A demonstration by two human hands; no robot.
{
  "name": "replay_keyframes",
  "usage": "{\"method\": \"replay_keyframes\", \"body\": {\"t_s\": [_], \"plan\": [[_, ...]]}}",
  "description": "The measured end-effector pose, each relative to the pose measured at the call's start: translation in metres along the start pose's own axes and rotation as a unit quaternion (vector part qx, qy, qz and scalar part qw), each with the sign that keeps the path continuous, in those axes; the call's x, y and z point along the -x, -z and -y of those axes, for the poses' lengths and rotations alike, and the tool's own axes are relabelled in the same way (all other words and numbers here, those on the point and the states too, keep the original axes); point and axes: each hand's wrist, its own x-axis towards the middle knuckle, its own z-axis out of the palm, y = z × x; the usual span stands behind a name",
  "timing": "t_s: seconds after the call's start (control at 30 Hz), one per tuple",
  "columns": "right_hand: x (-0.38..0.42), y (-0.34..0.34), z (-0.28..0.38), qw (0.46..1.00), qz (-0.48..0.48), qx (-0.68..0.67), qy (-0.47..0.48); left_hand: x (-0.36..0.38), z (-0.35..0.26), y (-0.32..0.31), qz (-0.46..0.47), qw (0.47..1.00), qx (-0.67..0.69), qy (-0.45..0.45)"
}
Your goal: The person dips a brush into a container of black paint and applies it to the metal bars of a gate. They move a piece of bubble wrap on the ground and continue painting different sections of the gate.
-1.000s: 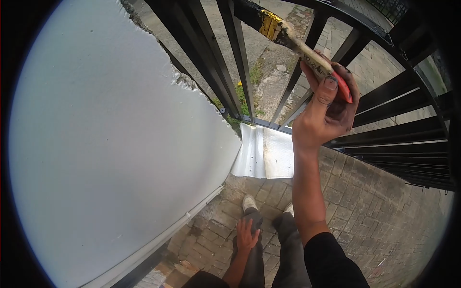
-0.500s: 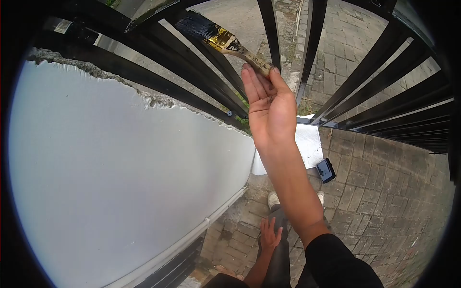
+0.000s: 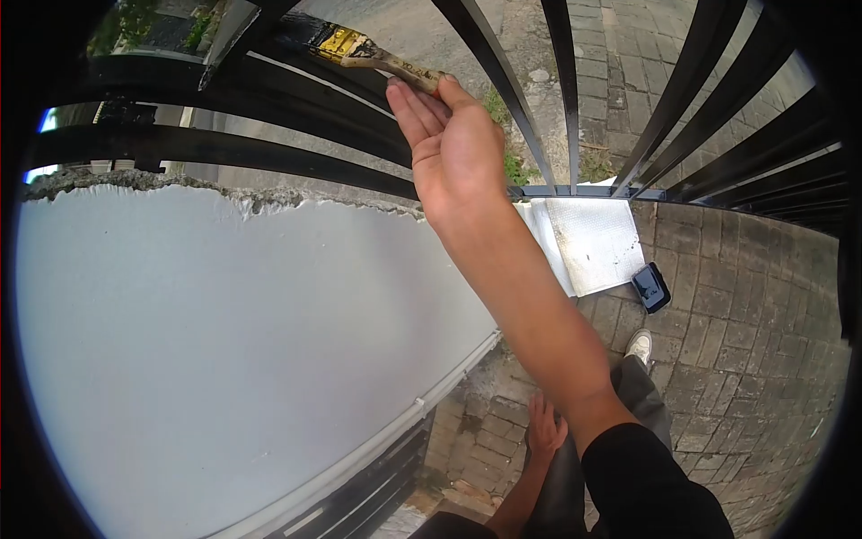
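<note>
A paintbrush [image 3: 344, 45] with a yellow ferrule, black-coated bristles and a paint-smeared wooden handle is pinched in my right hand [image 3: 458, 144], palm turned up. Its bristles lie against or just in front of a black metal bar [image 3: 296, 101] at the upper left; whether they touch is hard to see. Down by my leg hangs my left hand [image 3: 546, 428], fingers apart, holding nothing. It is close to the trouser leg [image 3: 561, 490].
A white wall [image 3: 224, 332] with a rough, broken top edge fills the left side. Black fence bars [image 3: 561, 90] spread across the top and right. On the brick paving [image 3: 736, 314] lie a speckled white sheet [image 3: 597, 242] and a small black rectangular object [image 3: 652, 287].
My right hand and the paintbrush have moved up and left in view. The camera view has shifted, so the wall, sheet and fence sit differently. My left hand stays by my leg.
</note>
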Motion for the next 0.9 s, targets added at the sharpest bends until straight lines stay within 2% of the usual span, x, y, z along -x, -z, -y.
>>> {"method": "replay_keyframes", "body": {"t_s": [0.07,0.3,0.6,0.63,0.7,0.8,0.9], "plan": [[-0.003,0.005,-0.001,0.999,0.005,0.042,0.006,-0.008,-0.009,0.001,-0.003,0.999,-0.038,-0.012],[-0.003,0.001,0.007,0.998,0.016,0.043,0.045,-0.011,-0.032,-0.011,0.004,0.961,-0.261,-0.089],[-0.009,0.004,0.005,0.998,0.009,0.036,0.041,-0.002,-0.053,-0.019,0.024,0.836,-0.518,-0.177],[-0.011,0.004,0.003,0.998,0.016,0.043,0.040,0.000,-0.055,-0.020,0.023,0.836,-0.519,-0.175],[-0.012,0.005,0.002,0.998,0.025,0.049,0.039,0.000,-0.057,-0.020,0.019,0.842,-0.489,-0.226],[-0.009,0.008,0.006,0.998,0.031,0.061,0.018,-0.001,-0.053,-0.021,0.018,0.843,-0.501,-0.194],[-0.012,0.007,0.006,0.998,0.031,0.040,0.036,-0.003,-0.040,-0.018,0.017,0.842,-0.501,-0.199]]}}
